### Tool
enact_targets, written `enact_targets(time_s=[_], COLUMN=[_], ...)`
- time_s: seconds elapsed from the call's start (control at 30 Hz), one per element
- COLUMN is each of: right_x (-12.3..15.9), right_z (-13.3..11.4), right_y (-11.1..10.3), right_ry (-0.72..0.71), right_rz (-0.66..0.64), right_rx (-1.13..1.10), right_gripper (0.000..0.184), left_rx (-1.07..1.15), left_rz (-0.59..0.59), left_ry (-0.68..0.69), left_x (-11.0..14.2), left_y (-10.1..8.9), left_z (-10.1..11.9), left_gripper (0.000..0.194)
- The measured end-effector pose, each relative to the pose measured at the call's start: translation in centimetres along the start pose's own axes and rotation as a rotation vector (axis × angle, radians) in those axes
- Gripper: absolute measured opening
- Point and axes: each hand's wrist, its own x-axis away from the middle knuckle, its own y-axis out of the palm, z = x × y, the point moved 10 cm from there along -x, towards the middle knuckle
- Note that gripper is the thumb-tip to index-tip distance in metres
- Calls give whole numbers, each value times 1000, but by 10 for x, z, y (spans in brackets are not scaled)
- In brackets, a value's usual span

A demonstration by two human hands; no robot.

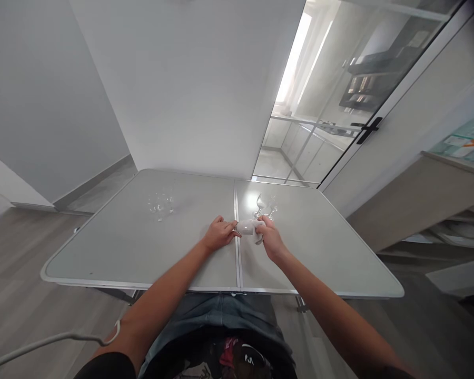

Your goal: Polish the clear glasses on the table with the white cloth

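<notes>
A clear stemmed glass lies sideways in the air over the table's centre seam. My left hand is closed on its left end, at what looks like the stem or foot. At the other end, my right hand grips a white cloth pressed to the rim or inside of the bowl; exactly how far in, I cannot tell. Just behind the right hand stand clear stemmed glasses. Farther left on the table is a cluster of small, clear glass-like objects, too see-through to make out.
The pale folding table has a metal edge and a centre seam. Its far side meets a white wall. A glazed door with a black handle is at right, near a wooden shelf. A white cable runs by my left arm.
</notes>
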Motion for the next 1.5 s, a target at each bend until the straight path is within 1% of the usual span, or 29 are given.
enact_targets(time_s=[0.07, 0.13, 0.23, 0.3, 0.37, 0.43, 0.5, 0.63, 0.7, 0.77, 0.8, 0.83, 0.93, 1.0, 1.07, 1.13, 1.2, 1.33, 1.37, 1.43, 1.5], right_x=[4, 10, 22, 25, 20, 14, 6, -8, -13, -14, -14, -12, -5, 0, 0, -1, -5, -14, -15, -14, -11], right_z=[-13, -21, -21, -21, -24, -28, -32, -27, -25, -30, -33, -36, -41, -44, -46, -44, -40, -31, -26, -13, -6], right_y=[6, 12, 20, 21, 20, 22, 23, 22, 18, 15, 15, 18, 28, 30, 27, 23, 17, 0, -1, 3, 9], right_ry=[-189, -355, -565, -646, -659, -619, -546, -300, -241, -282, -325, -373, -512, -569, -572, -510, -415, -189, -117, 23, 107], right_rz=[-100, -266, -535, -609, -597, -568, -530, -480, -415, -342, -334, -348, -467, -521, -514, -492, -448, -306, -299, -343, -390], right_rx=[183, 382, 664, 773, 804, 763, 660, 350, 260, 301, 366, 446, 657, 703, 697, 668, 590, 252, 168, 40, -48], right_gripper=[14, 15, 15, 15, 16, 16, 17, 19, 17, 15, 15, 15, 17, 19, 19, 17, 14, 21, 22, 21, 20], left_rx=[43, 88, 132, 148, 159, 162, 157, 146, 129, 106, 92, 79, 49, 41, 40, 47, 62, 92, 99, 111, 112], left_rz=[-6, -31, -81, -93, -94, -85, -69, -33, -4, 24, 35, 42, 38, 20, 3, -2, 13, 30, 18, -13, -30], left_ry=[6, 29, 39, 15, -27, -77, -104, -75, -76, -79, -78, -77, -67, -57, -53, -63, -85, -97, -82, -44, -30], left_x=[1, 1, 0, 0, 1, 2, 3, 2, 1, 0, 0, 0, 1, 1, 2, 2, 1, 1, 0, 0, -1], left_y=[-1, 1, 6, 8, 9, 9, 8, 4, 1, -2, -4, -4, -4, -2, 0, 0, -2, -3, -2, 0, 1], left_z=[0, 2, 5, 4, -1, -7, -10, -8, -8, -8, -8, -8, -6, -6, -5, -7, -10, -11, -9, -4, -2], left_gripper=[38, 35, 31, 29, 30, 30, 31, 33, 35, 35, 35, 35, 34, 33, 33, 33, 33, 33, 33, 33, 34])
